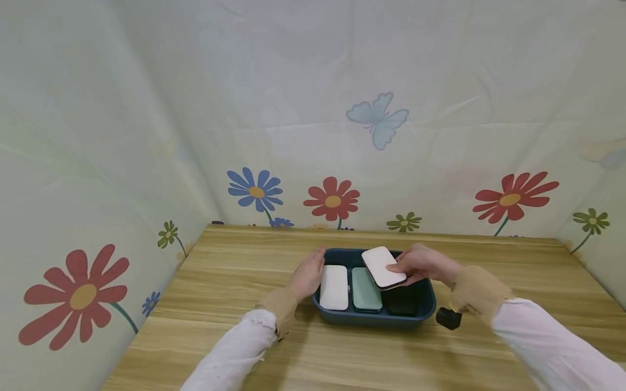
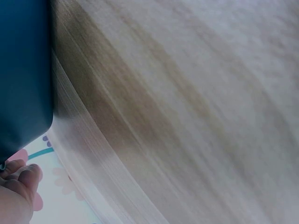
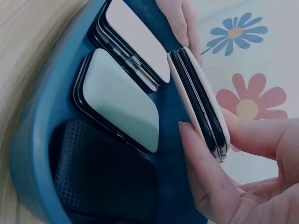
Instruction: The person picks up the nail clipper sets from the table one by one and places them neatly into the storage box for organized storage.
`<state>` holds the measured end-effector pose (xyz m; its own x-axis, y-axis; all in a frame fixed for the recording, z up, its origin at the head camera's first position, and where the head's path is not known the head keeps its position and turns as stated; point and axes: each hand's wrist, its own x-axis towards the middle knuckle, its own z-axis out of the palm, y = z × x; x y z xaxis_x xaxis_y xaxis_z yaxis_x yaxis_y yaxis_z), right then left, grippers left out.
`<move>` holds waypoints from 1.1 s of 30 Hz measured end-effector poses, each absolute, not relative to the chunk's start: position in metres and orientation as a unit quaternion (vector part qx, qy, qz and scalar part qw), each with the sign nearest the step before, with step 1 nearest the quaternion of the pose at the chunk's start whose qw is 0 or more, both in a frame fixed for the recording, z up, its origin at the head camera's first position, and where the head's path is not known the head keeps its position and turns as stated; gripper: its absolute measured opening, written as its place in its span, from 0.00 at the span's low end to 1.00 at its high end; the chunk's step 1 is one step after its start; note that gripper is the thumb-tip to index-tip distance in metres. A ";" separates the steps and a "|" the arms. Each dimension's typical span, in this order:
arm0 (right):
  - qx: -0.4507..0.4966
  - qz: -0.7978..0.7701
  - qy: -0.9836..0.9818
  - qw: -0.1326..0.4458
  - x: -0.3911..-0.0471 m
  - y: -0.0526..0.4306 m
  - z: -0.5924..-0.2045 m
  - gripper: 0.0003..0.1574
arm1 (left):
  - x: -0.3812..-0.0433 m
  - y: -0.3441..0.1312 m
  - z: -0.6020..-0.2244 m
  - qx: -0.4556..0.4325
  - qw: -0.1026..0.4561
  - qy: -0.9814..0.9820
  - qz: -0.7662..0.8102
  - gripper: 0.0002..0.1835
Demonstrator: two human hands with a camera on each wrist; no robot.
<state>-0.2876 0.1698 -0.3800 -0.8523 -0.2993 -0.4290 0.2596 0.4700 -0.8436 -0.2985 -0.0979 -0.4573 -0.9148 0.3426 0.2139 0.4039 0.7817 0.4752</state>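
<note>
A dark blue bin (image 1: pixel 371 320) stands on the wooden table. My left hand (image 1: pixel 309 274) grips its left end, with fingertips at the rim. Above the bin's right half, my right hand (image 1: pixel 424 263) pinches a white flat case (image 1: pixel 382 266) between thumb and fingers. Side-on in the right wrist view, that case has pale covers, black edges and a small metal clasp. Inside the bin, another white case (image 3: pixel 138 37) lies on the left, a mint green case (image 3: pixel 121 98) in the middle and a black textured case (image 3: pixel 105 172) on the right.
The wooden table (image 1: pixel 235 260) carries the bin. Behind it hangs a white cloth (image 1: pixel 293 146) printed with flowers and a butterfly. A small black object (image 1: pixel 448 318) appears below my right wrist, by the bin's right end.
</note>
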 end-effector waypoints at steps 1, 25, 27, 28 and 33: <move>-0.014 -0.514 0.813 0.273 -0.287 0.168 -0.380 0.21 | -0.299 -0.098 -0.457 -0.197 0.057 -0.942 -0.264 0.20; 0.028 -0.496 0.829 0.257 -0.286 0.142 -0.396 0.16 | -0.299 -0.098 -0.455 -0.196 0.044 -0.946 -0.256 0.21; 0.030 -0.495 0.829 0.257 -0.286 0.140 -0.397 0.16 | -0.299 -0.098 -0.455 -0.196 0.043 -0.946 -0.256 0.21; 0.030 -0.495 0.829 0.258 -0.286 0.139 -0.398 0.16 | -0.299 -0.098 -0.455 -0.196 0.044 -0.946 -0.256 0.21; 0.035 -0.492 0.831 0.257 -0.286 0.135 -0.399 0.15 | -0.300 -0.099 -0.455 -0.197 0.044 -0.946 -0.255 0.21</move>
<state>-0.2863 0.1350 -0.3986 -0.8654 -0.1944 -0.4619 0.3116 0.5131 -0.7998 -0.2998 -0.0985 -0.4552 -0.9183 0.3505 0.1841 0.3956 0.7922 0.4647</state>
